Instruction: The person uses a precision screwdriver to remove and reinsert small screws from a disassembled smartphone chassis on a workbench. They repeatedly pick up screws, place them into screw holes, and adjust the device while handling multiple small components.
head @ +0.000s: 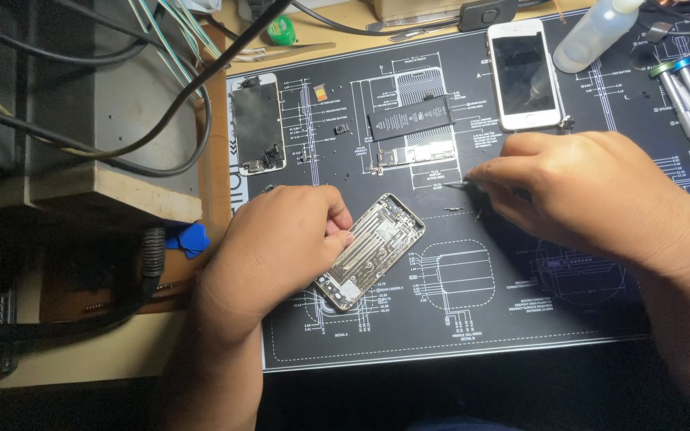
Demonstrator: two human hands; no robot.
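The left hand point(281, 243) pinches the open phone case point(373, 249), which lies slanted, long side running from bottom left to top right. The right hand point(592, 195) pinches tweezers point(458, 185).

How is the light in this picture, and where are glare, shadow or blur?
Head view: light falls mainly on the black work mat and both hands; the left edge with the cables lies in deep shadow. The white phone screen shows soft glare. The open phone shell under the left hand glints. The right hand and its thin tool look slightly soft.
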